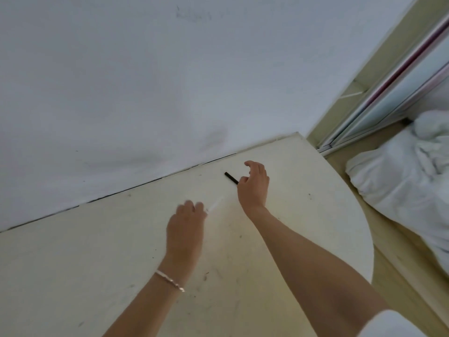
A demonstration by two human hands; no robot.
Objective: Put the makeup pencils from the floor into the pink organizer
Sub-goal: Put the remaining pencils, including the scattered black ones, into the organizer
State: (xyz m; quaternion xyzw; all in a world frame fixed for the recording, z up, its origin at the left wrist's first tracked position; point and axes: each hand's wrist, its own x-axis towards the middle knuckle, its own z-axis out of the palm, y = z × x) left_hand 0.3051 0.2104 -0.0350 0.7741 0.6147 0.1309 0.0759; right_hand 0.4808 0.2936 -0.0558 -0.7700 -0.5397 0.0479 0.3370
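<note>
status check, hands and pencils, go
Right hand open, closing on black pencil. Left hand at blurred white pencil, grip unclear. Pink organizer not in view. Nothing blocking.

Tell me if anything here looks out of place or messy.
Two pencils lie loose on the cream surface: a black pencil by the right hand, a pale pencil at the left hand. No pink organizer is in view.

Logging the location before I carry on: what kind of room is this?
Probably a bedroom in a home. Rumpled white bedding lies at right, beside what look like sliding closet doors. A plain white wall backs the cream surface where both hands work.
</note>
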